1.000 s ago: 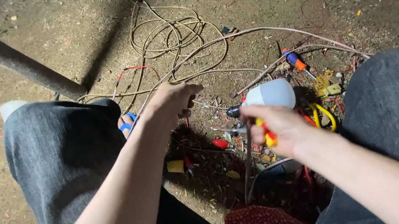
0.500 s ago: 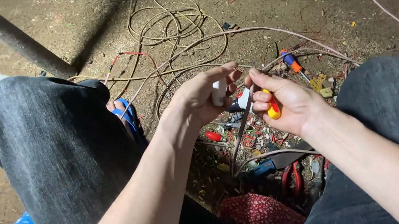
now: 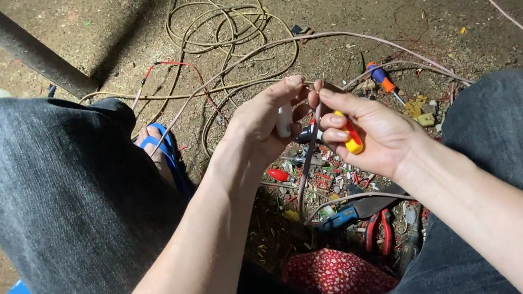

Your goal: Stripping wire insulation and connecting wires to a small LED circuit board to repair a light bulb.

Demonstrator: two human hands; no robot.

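Both hands meet above the dirt ground between my knees. My left hand (image 3: 264, 122) is closed around a small white fitting (image 3: 284, 121) and pinches the end of a thin brown wire (image 3: 309, 160). My right hand (image 3: 371, 129) holds a tool with a yellow and red handle (image 3: 351, 140) and pinches the same wire at its tip. The wire hangs down from my fingers toward the tools below.
Beige cable coils (image 3: 221, 27) lie on the ground ahead. An orange and blue screwdriver (image 3: 380, 79), red pliers (image 3: 378, 230), a blue-handled tool (image 3: 339, 217) and wire scraps litter the ground. A metal pole (image 3: 22, 48) slants at upper left. Red patterned cloth (image 3: 334, 275) lies nearest me.
My left hand came over from the left to meet the right hand. The white fitting passed from my right hand into my left, and both hands now pinch the wire.
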